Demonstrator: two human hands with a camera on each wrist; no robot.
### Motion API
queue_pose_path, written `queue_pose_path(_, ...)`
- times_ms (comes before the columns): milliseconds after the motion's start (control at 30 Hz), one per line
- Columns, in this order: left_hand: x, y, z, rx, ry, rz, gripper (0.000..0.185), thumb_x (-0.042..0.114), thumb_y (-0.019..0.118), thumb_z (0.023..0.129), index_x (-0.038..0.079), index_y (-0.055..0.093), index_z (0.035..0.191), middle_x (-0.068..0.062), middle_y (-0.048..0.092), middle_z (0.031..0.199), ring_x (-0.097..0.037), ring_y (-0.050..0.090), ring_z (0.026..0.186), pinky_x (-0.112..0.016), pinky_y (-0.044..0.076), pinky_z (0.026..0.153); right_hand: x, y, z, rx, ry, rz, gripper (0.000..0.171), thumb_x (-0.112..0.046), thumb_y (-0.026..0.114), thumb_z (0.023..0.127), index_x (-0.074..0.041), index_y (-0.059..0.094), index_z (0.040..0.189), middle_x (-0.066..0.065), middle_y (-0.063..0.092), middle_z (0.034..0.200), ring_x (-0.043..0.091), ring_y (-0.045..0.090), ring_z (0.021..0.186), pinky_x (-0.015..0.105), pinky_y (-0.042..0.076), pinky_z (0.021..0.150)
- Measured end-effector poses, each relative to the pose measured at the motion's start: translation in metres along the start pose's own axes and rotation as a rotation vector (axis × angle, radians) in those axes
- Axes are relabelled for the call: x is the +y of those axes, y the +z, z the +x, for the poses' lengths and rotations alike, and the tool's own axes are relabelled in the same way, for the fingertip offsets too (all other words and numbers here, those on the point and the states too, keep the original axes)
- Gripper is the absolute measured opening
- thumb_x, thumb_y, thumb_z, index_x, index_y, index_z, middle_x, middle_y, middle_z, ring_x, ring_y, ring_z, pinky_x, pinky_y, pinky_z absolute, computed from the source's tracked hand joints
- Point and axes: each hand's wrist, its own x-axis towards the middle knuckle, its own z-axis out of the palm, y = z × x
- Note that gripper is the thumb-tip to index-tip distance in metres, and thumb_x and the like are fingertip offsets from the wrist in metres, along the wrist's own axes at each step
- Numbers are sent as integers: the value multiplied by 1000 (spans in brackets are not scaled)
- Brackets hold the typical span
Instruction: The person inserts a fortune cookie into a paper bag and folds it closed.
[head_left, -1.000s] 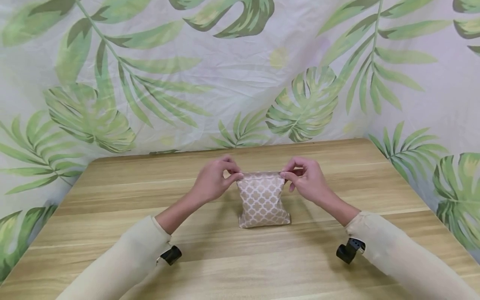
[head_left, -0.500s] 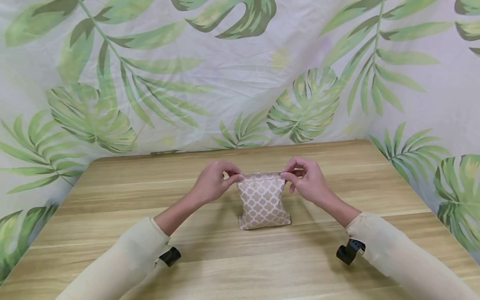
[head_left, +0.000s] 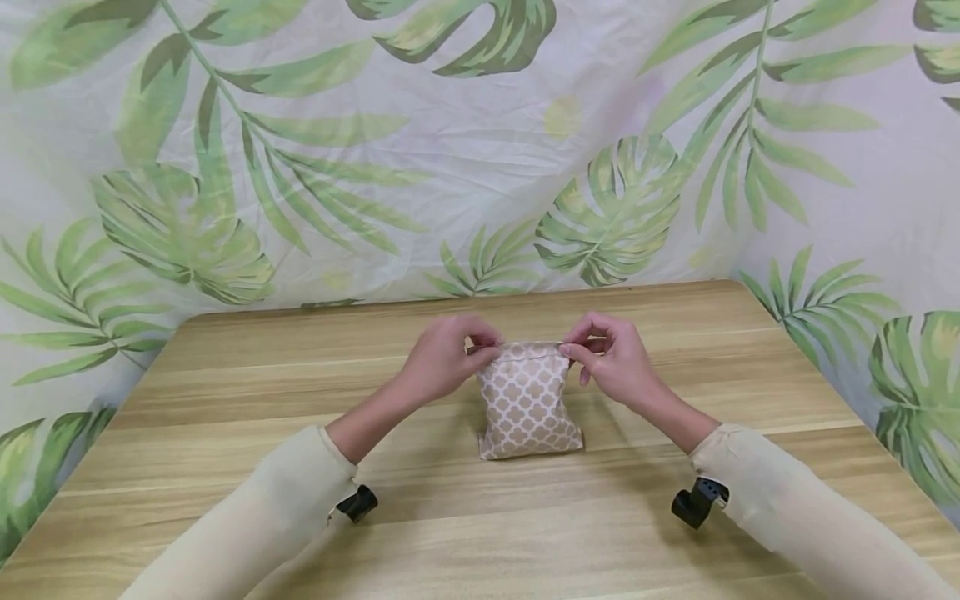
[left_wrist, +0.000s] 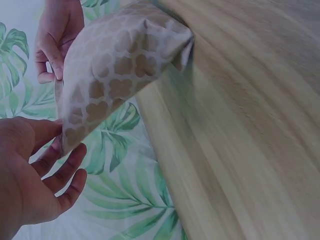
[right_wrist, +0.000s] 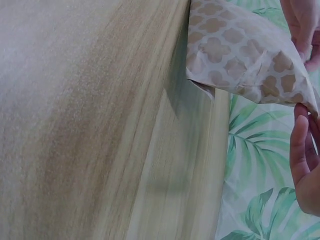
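Observation:
A small beige pouch (head_left: 529,404) with a white lattice print stands upright on the wooden table (head_left: 225,467). My left hand (head_left: 450,358) pinches the pouch's top left corner, and my right hand (head_left: 611,358) pinches its top right corner. In the left wrist view the pouch (left_wrist: 115,75) hangs between my left hand (left_wrist: 35,175) and the other hand (left_wrist: 57,35). In the right wrist view the pouch (right_wrist: 240,55) reaches to my right hand (right_wrist: 305,150) at the frame's edge.
A leaf-print cloth (head_left: 480,150) hangs behind and beside the table. Black wrist camera mounts (head_left: 360,504) (head_left: 693,504) show under both sleeves. Bare wood (head_left: 487,533) lies in front of the pouch.
My left hand has shifted a little right along the pouch's top edge, closer to the right hand. The pouch and the right hand have hardly moved.

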Motion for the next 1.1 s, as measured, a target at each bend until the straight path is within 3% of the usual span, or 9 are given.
queue_pose_path(300, 23, 14, 25, -45, 34, 120, 7, 9, 80, 90, 10, 83, 97, -1, 74, 89, -15, 68, 79, -28, 54, 69, 1, 1, 2, -10, -36, -16, 7, 8, 73, 92, 8, 67, 90, 21, 71, 85, 13, 67, 62, 30, 54, 48)
queue_pose_path(500, 34, 22, 36, -66, 20, 120, 6, 12, 79, 91, 12, 83, 96, 0, 75, 87, -12, 66, 75, -24, 51, 65, 2, 2, 2, -18, -65, -16, 6, 8, 73, 92, 8, 67, 91, 22, 71, 84, 12, 65, 60, 30, 53, 47)
queue_pose_path(833, 41, 25, 38, -73, -26, 23, 4, 11, 78, 92, 11, 83, 93, 0, 76, 85, -11, 65, 72, -23, 48, 62, 4, 3, 3, -32, -89, 16, 5, 10, 73, 91, 9, 67, 89, 26, 71, 85, 11, 67, 60, 30, 50, 41)
queue_pose_path(1100, 40, 28, 36, -45, 28, 95, 4, 15, 78, 93, 14, 81, 91, 3, 74, 83, -9, 61, 69, -24, 46, 62, 4, 3, 3, -39, -84, 19, 6, 10, 72, 91, 9, 66, 89, 26, 71, 86, 11, 67, 60, 30, 50, 41)
